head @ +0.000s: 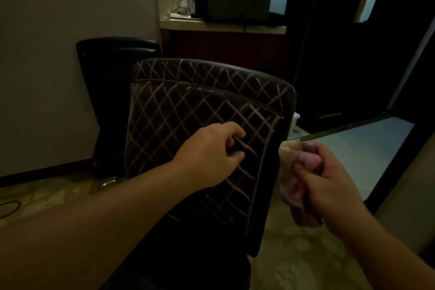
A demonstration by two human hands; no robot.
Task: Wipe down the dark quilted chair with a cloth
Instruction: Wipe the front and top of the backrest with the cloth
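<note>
Under right hand [329, 179], half-hidden cloth [294, 186].

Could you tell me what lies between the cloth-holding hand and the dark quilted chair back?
Nothing in the head view: the right hand grips the bunched pale pink cloth just off the black quilted chair back's right edge.

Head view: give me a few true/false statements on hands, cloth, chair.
1. The right hand grips the cloth. True.
2. The cloth lies flat on the chair. False: it is bunched in the hand, off the chair's right edge.
3. The left hand is in front of the quilted back with fingers curled. True.
4. The left hand holds a spray bottle. False: it holds nothing visible.
</note>
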